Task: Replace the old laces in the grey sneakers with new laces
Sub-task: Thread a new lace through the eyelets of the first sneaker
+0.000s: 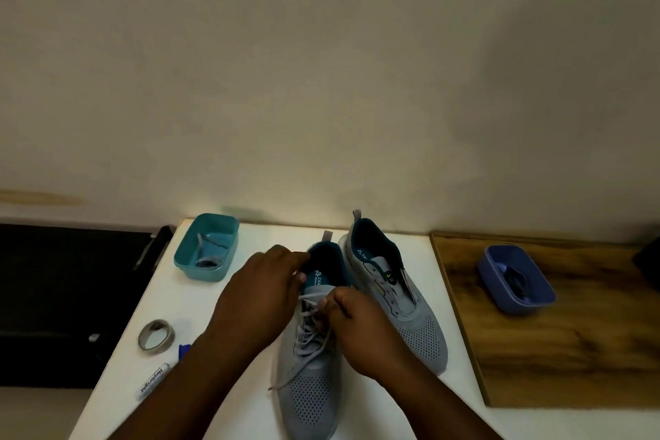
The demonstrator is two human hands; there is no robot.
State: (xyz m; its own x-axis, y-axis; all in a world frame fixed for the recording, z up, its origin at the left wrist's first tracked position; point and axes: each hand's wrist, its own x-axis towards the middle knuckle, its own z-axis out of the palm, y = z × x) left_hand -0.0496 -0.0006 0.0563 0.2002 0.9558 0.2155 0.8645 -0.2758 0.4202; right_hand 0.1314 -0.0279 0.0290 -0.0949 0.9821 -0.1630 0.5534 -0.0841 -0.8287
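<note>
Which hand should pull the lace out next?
Probably the right hand: it already pinches the grey lace on the near sneaker. The left hand holds the sneaker's collar, steadying it.

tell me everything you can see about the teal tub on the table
The teal tub is a small, open-topped rectangular box with rounded corners, plastic by the look of it. It stands upright near the far left corner of the white table, close to the wall. A grey lace lies loosely coiled inside. Neither hand touches it.
</note>
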